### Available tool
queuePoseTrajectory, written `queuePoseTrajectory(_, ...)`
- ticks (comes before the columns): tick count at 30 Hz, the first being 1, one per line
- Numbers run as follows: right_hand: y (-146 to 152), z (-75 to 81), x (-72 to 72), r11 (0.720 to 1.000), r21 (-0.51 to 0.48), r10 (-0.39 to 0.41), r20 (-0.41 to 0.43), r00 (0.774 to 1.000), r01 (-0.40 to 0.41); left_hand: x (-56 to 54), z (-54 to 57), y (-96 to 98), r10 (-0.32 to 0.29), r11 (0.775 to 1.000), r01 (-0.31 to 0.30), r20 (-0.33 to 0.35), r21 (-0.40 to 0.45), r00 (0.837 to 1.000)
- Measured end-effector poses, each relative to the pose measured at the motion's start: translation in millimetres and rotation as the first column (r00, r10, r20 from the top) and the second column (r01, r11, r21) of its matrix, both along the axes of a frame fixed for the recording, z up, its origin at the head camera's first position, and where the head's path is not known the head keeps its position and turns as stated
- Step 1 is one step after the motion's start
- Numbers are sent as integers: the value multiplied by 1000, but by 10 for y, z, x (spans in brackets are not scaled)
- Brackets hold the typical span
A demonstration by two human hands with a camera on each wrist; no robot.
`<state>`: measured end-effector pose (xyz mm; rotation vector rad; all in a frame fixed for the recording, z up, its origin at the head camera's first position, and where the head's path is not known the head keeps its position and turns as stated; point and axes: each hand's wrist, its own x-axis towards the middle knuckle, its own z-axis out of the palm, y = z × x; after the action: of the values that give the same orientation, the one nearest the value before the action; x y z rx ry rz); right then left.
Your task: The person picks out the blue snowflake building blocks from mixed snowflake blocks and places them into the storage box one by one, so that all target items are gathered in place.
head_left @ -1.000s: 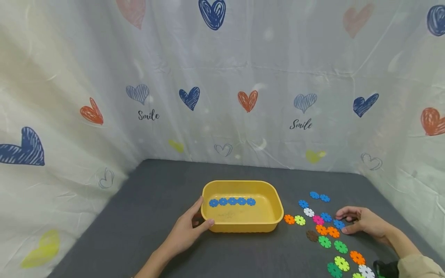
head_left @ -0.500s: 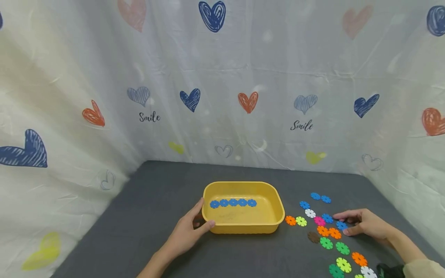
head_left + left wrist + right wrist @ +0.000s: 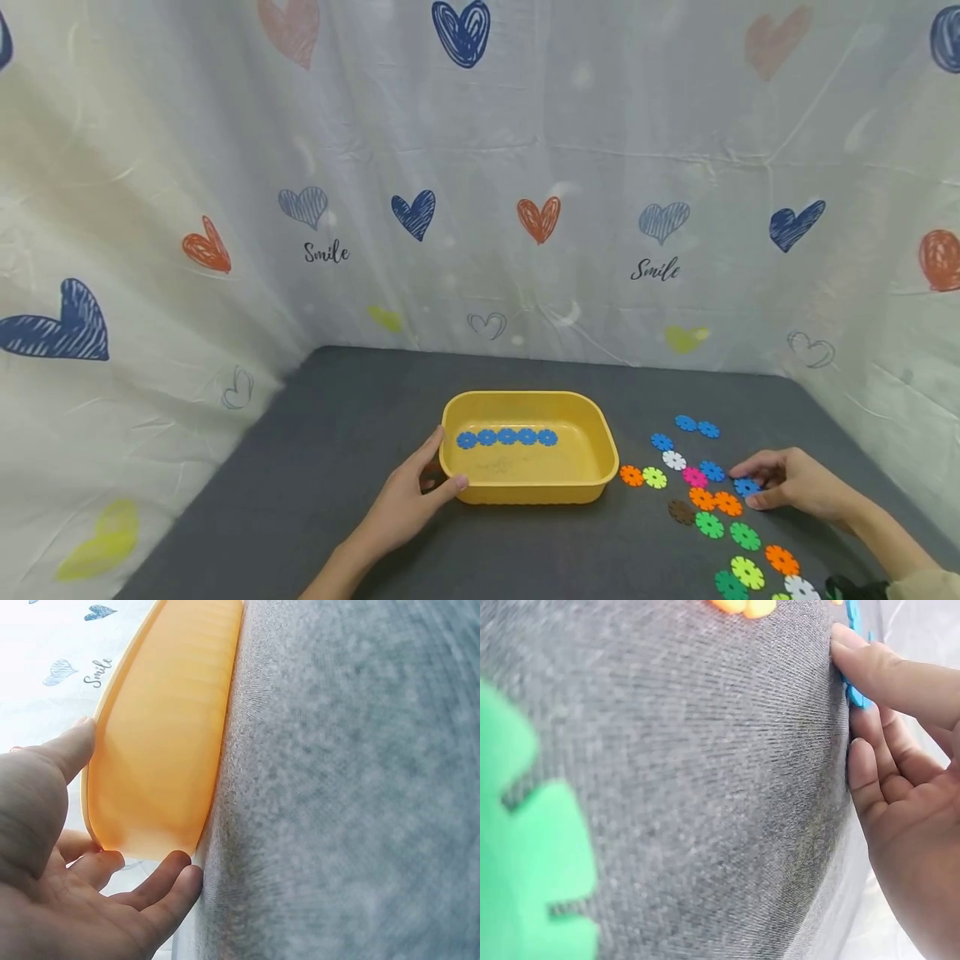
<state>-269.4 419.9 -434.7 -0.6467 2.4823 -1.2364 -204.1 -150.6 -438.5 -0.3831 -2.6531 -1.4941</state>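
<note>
The left hand (image 3: 407, 506) grips the left end of the yellow plastic basin (image 3: 528, 494). The right hand's (image 3: 806, 490) fingers seem to pinch a blue snowflake disc (image 3: 746, 487) on the desk (image 3: 375, 417), though they partly hide it. Picking up appears underway; next calls for a clean lift.

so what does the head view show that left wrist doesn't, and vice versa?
Head only: the right hand with a blue piece between thumb and fingers, the row of five blue pieces inside the yellow tray, and the coloured pieces scattered right of it.
Left wrist only: lower fingertips at the tray's bottom edge, and the grey surface's mottled texture close up.
Both: left hand gripping the tray, grey surface, white curtain with hearts and "Smile".
</note>
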Motion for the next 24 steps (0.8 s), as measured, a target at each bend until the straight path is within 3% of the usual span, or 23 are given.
queuePoseTrajectory(7, 25, 0, 35, 1000, 11, 3, -57, 998, -3, -6, 4, 11, -1, 1000, 1, 3, -3, 1000)
queuePoseTrajectory(15, 25, 28, 10, 1000, 21, 7, -21, 1000, -7, -8, 11, 22, 7, 1000, -7, 0, -12, 1000)
queuePoseTrajectory(24, -6, 31, 43, 994, 79, -63, -78, 995, 70, -2, 3, 8, 12, 1000, -12, 7, -1, 1000)
